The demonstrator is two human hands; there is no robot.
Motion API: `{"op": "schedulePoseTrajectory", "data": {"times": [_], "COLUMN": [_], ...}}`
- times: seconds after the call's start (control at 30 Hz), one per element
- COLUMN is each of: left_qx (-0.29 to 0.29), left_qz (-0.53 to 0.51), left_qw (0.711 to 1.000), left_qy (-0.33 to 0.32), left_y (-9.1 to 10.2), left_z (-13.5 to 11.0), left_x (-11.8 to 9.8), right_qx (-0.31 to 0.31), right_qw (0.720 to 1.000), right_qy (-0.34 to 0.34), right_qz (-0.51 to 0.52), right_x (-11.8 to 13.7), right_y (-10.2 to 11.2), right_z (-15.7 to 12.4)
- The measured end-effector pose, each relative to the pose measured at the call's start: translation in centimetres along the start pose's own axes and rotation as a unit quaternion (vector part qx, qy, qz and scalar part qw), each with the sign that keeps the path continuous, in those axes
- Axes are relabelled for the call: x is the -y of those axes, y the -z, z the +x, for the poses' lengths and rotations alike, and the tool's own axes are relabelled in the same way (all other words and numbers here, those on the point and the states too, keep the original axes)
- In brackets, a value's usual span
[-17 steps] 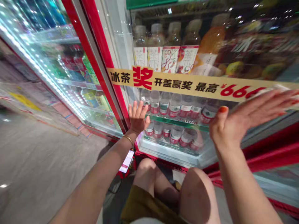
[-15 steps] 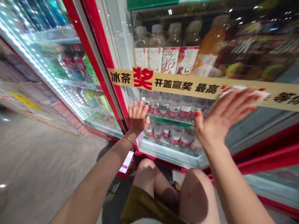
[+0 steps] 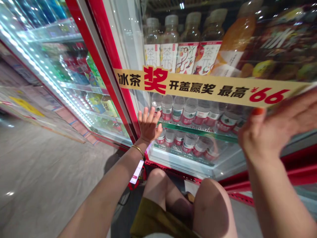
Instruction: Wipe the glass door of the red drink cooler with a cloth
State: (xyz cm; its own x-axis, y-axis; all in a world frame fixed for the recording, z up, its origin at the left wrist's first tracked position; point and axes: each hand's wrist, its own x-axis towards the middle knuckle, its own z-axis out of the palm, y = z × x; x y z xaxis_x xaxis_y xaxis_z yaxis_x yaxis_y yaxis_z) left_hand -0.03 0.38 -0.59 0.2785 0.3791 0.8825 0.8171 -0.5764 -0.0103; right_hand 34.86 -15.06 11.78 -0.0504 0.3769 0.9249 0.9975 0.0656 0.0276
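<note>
From here on the head feed, the left hand (image 3: 149, 125) is open, palm forward and fingers spread, gripping nothing. It sits right at the glass door (image 3: 128, 43) of a red-framed drinks cooler, though I can't tell whether it touches the pane. A thin gold bangle (image 3: 137, 149) circles that wrist. The right hand (image 3: 272, 129) is raised further along the same door, just below the end of a yellow prize banner (image 3: 205, 86) printed in Chinese. Its fingers run off the right edge of my frame, so I can't tell whether it is relaxed or closed on something. Its thumbnail (image 3: 257, 111) is painted orange-red. Behind the glass, tea bottles (image 3: 168, 43) stand above the banner, and bottled water (image 3: 189, 112) sits on the shelves below it, along a green shelf edge (image 3: 198, 130). A second lit cooler door (image 3: 56, 59) angles away on the left, over a grey floor (image 3: 47, 175) — and the person's bare knees (image 3: 210, 211) and olive shorts (image 3: 153, 218) fill the bottom of my view.
</note>
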Motion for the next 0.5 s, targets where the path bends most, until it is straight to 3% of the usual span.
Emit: {"op": "schedulePoseTrajectory", "data": {"times": [0.07, 0.13, 0.2, 0.27, 0.33, 0.4, 0.43, 0.5], "left_qx": [0.000, 0.001, 0.003, 0.007, 0.008, 0.000, -0.008, -0.033], "left_qz": [-0.001, -0.002, -0.001, 0.002, 0.006, 0.009, 0.009, 0.009], "left_qw": [1.000, 1.000, 1.000, 1.000, 1.000, 1.000, 1.000, 0.999], "left_qy": [0.001, 0.003, 0.002, -0.002, -0.008, -0.016, -0.020, -0.035], "left_y": [0.1, 0.2, 0.2, 0.1, -0.1, -0.2, -0.2, -0.1], "left_z": [0.0, 0.0, -0.1, -0.4, -0.7, -0.9, -0.9, -0.7], "left_x": [-0.1, -0.1, 0.0, 0.3, 0.6, 0.8, 0.8, 0.6], "right_qx": [0.004, 0.067, 0.102, 0.098, 0.051, -0.019, -0.052, -0.073], "right_qw": [1.000, 0.993, 0.983, 0.990, 0.999, 0.994, 0.989, 0.987], "right_qy": [0.001, 0.102, 0.154, 0.105, -0.002, -0.109, -0.140, -0.140], "right_qz": [-0.015, -0.006, -0.002, -0.012, -0.017, -0.009, -0.005, -0.009], "right_x": [3.5, 5.8, 5.7, 3.4, 0.5, -1.0, -1.0, 0.8], "right_y": [-2.0, -4.1, -5.0, -4.1, -2.1, -0.5, -0.1, -0.6], "right_z": [-1.1, -4.8, -8.7, -10.1, -8.2, -4.2, -2.2, -0.2]}}
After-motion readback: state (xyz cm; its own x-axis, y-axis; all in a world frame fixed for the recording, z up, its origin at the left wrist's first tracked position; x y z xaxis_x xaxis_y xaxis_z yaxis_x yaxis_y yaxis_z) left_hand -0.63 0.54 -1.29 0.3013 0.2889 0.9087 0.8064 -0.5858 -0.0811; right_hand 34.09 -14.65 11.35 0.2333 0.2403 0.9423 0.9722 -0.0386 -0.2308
